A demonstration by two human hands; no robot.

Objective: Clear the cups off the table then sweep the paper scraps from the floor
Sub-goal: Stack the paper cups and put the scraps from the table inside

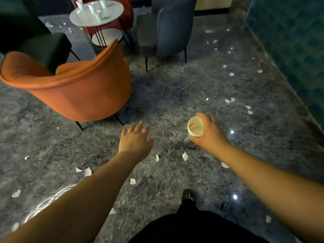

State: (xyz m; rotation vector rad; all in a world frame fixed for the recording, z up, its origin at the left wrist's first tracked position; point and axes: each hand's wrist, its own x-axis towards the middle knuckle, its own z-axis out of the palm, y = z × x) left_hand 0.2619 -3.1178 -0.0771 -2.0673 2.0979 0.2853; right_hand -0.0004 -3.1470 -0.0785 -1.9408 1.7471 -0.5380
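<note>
So the right hand (209, 132) is holding a paper cup (195, 127) out over the floor (175, 95), thumb and fingers curling round the rim and side. The cup is cream-coloured, tipping so its mouth is facing up toward the camera, and the inside is looking a bit stained; can't tell if anything's in it. That arm is stretching forward from the lower right, bare to the edge of the shot.

The left hand (135, 140) is reaching forward too, palm down, fingers straight and slightly spread, holding nothing, hovering above the floor just left of the cup.

Paper scraps (185, 156) are lying all over the grey marbled floor, a few right below the hands, more trailing off to the right along a blue wall (289, 35).

Further out, an orange chair (75, 92) is sitting to the upper left with its back to the camera. Beyond it the round bench (112, 16) is carrying several white cups (103, 5), blurry from here, some looking tipped. A grey-blue chair (172, 30) is standing beside it, a dark one (35, 41) on the left. A dark shoe (188, 197) is showing at the bottom.
</note>
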